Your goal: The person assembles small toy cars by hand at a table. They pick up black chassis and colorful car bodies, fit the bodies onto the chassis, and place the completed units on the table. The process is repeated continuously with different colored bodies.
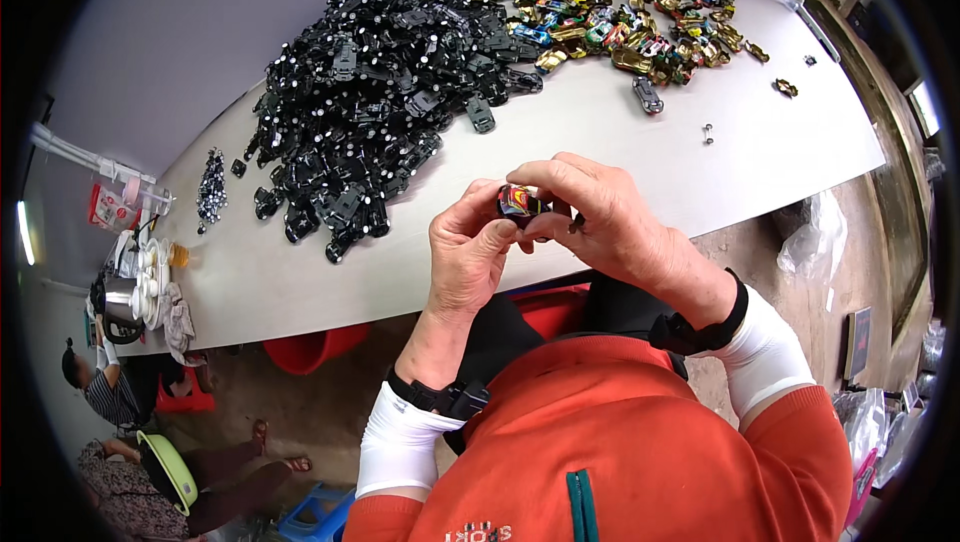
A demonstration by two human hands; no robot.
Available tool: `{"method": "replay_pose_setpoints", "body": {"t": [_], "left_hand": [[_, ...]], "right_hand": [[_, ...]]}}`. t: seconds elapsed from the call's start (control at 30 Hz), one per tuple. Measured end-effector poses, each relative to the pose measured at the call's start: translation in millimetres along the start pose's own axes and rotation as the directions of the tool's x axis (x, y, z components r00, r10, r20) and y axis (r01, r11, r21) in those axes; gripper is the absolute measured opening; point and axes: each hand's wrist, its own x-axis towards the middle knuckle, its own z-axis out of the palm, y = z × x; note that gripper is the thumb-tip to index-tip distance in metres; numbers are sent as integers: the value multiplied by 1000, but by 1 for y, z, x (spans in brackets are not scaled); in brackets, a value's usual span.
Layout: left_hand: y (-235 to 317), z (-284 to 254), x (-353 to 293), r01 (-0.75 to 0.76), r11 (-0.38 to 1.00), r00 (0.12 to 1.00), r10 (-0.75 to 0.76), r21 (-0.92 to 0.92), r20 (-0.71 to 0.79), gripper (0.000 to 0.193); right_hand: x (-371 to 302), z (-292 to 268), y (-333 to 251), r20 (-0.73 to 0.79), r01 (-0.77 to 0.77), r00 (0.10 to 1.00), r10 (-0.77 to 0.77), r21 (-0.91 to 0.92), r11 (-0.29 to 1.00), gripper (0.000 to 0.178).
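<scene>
Just past the table's front edge, I hold a small toy car (518, 202) with a colourful printed body between both hands. My left hand (467, 247) pinches its left end with thumb and fingertips. From the other side, my right hand (605, 212) closes its thumb and fingers on the car; part of the car is hidden by them. Beyond my hands lies a large heap of black toy car bases (375, 92) with small wheels. Farther right is a heap of gold and multicoloured car bodies (620, 27).
On the white table (780, 162) lie a wheel axle (708, 134), a loose grey car (648, 97) and a small pile of wheels (212, 192). A red tub (315, 347) stands below the edge. At lower left, a person holds a green basin (168, 472).
</scene>
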Motion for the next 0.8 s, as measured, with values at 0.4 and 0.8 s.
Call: {"method": "replay_pose_setpoints", "body": {"t": [0.4, 0.8], "left_hand": [[21, 10, 9, 55, 971, 993, -77, 233, 85, 31], [-2, -16, 8, 224, 972, 940, -198, 64, -279, 21]], "right_hand": [[-7, -4, -2, 79, 86, 993, -90, 60, 995, 42], [-5, 13, 32, 234, -511, 860, 454, 404, 759, 26]]}}
